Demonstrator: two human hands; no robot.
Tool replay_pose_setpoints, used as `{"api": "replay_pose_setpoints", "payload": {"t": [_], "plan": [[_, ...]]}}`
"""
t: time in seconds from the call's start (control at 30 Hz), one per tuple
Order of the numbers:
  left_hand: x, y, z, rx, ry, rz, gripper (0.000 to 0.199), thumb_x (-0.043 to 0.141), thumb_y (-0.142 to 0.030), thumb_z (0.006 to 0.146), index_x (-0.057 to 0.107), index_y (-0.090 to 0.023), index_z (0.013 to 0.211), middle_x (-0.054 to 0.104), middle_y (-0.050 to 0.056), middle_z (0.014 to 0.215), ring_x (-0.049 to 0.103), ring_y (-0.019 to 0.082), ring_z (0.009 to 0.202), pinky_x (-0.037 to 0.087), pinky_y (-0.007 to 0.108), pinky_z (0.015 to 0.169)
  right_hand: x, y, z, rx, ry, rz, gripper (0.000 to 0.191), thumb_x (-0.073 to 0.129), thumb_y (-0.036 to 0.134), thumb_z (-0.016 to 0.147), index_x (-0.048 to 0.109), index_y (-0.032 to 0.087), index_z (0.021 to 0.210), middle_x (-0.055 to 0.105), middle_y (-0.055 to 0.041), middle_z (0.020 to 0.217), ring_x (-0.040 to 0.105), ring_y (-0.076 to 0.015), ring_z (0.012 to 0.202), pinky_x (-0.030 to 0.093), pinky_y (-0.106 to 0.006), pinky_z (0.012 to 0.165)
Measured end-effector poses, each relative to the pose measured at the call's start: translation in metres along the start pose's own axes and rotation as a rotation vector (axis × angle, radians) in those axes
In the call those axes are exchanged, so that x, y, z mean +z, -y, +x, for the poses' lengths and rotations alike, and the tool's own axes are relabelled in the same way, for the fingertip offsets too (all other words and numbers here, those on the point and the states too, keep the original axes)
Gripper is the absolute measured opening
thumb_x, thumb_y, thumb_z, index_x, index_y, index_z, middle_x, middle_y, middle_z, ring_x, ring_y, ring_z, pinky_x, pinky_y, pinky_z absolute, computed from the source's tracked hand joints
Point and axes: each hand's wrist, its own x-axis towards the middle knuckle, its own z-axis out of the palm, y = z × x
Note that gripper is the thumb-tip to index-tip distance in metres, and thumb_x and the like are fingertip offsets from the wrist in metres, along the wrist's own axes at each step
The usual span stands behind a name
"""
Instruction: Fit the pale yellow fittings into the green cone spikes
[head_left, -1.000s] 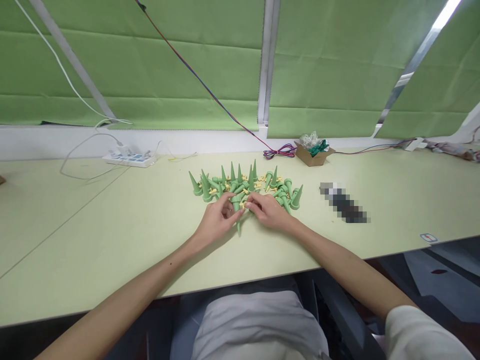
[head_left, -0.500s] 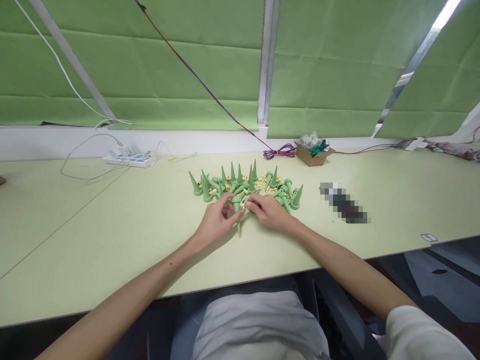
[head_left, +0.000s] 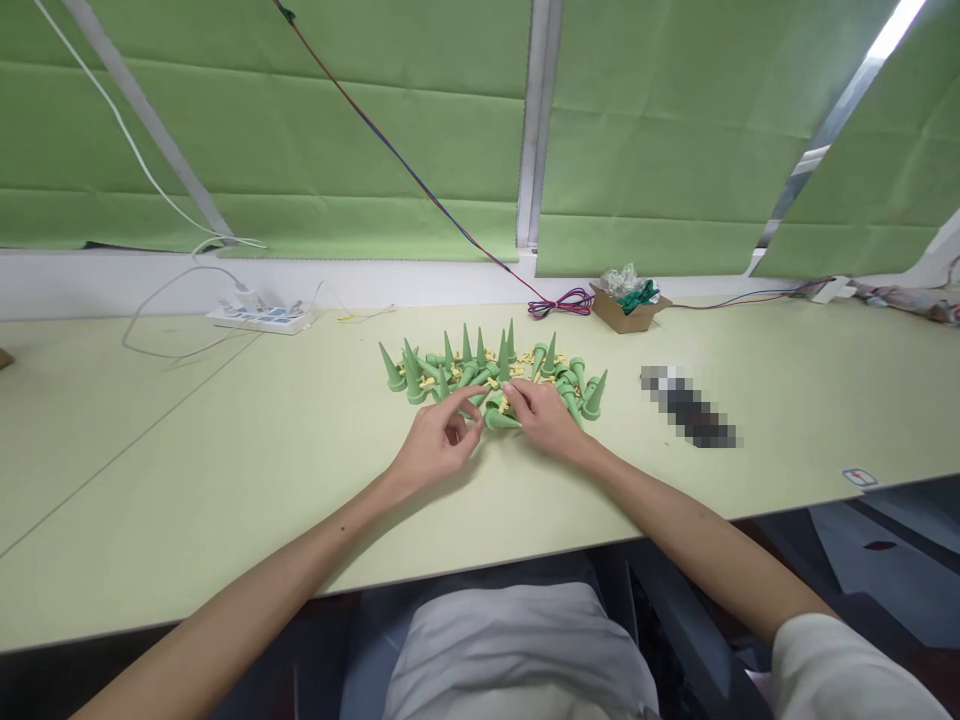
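My left hand (head_left: 439, 437) is just over the table with thumb and index finger apart, and nothing shows between them. My right hand (head_left: 549, 416) is closed in a pinch on a small yellow plastic piece (head_left: 505, 407). Just below that piece, a green plastic spike (head_left: 501, 421) lies on its side between the hands, its tip toward the right hand. Beyond both hands spreads a group of similar green spikes, some upright like the leftmost spike (head_left: 391, 370), others lying down. Small yellow pieces (head_left: 526, 358) are scattered among them.
A small cardboard box (head_left: 628, 318) with clear plastic and green material stands at the back. Bundled red and blue wire (head_left: 559, 303) lies beside it. A white power strip (head_left: 262, 317) is at back left. A blurred dark item (head_left: 688, 408) lies to the right.
The green spike that my left hand held point-down is out of its fingers, and a spike now lies between the hands. My right hand has shifted slightly right, still pinching a yellow piece.
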Motion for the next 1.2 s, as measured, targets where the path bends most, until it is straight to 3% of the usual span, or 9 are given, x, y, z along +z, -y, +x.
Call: {"api": "replay_pose_setpoints", "payload": {"t": [0.23, 0.4, 0.5, 0.7, 0.87, 1.2], "plan": [[0.003, 0.006, 0.000, 0.038, 0.039, 0.092, 0.033, 0.071, -0.037, 0.082, 0.067, -0.017, 0.108, 0.066, 0.000, 0.079, 0.052, 0.008, 0.051, 0.045, 0.022, 0.053, 0.001, 0.004, -0.001, -0.007, 0.026, -0.024, 0.041, 0.038, 0.033, 0.102, 0.037, 0.021, 0.063, 0.039, 0.0041, 0.054, 0.032, -0.0117, 0.051, 0.025, -0.028, 0.056], [0.004, 0.011, 0.000, 0.070, 0.049, 0.164, 0.022, 0.066, -0.032, 0.086, 0.070, -0.019, 0.103, 0.071, 0.001, 0.087, 0.054, 0.009, 0.056, 0.045, 0.022, 0.057, 0.003, 0.005, -0.002, -0.008, 0.067, -0.015, 0.041, 0.039, 0.034, 0.103, 0.040, 0.020, 0.064, 0.044, 0.0035, 0.056, 0.036, -0.0117, 0.053, 0.027, -0.028, 0.058], [0.004, 0.010, 0.000, 0.072, 0.040, 0.196, 0.017, 0.063, -0.031, 0.088, 0.070, -0.018, 0.097, 0.067, 0.000, 0.074, 0.052, 0.010, 0.054, 0.042, 0.023, 0.056, 0.003, 0.003, -0.002, -0.001, 0.057, -0.023, 0.041, 0.040, 0.034, 0.102, 0.040, 0.020, 0.064, 0.043, 0.0034, 0.056, 0.036, -0.0121, 0.054, 0.027, -0.028, 0.059], [0.001, 0.008, 0.004, -0.044, 0.013, 0.305, 0.027, 0.059, -0.032, 0.087, 0.052, -0.018, 0.065, 0.057, -0.002, 0.060, 0.048, 0.012, 0.054, 0.034, 0.026, 0.055, 0.002, 0.003, -0.001, 0.027, 0.007, -0.014, 0.034, 0.046, 0.031, 0.100, 0.046, 0.020, 0.068, 0.044, 0.0041, 0.057, 0.037, -0.0119, 0.053, 0.028, -0.027, 0.058], [0.001, 0.012, 0.005, -0.154, 0.108, 0.341, 0.032, 0.054, -0.036, 0.090, 0.046, -0.020, 0.063, 0.052, -0.003, 0.054, 0.045, 0.014, 0.053, 0.031, 0.028, 0.055, 0.002, 0.004, -0.002, 0.046, 0.019, -0.015, 0.027, 0.048, 0.030, 0.098, 0.052, 0.020, 0.073, 0.045, 0.0047, 0.055, 0.038, -0.0120, 0.052, 0.029, -0.027, 0.057], [0.001, 0.013, 0.005, -0.122, 0.059, 0.383, 0.026, 0.056, -0.037, 0.090, 0.061, -0.020, 0.071, 0.058, -0.001, 0.054, 0.048, 0.016, 0.051, 0.030, 0.029, 0.053, 0.002, 0.004, -0.002, 0.036, 0.022, -0.010, 0.026, 0.048, 0.030, 0.098, 0.055, 0.020, 0.075, 0.047, 0.0048, 0.055, 0.040, -0.0121, 0.051, 0.031, -0.027, 0.057]]}}
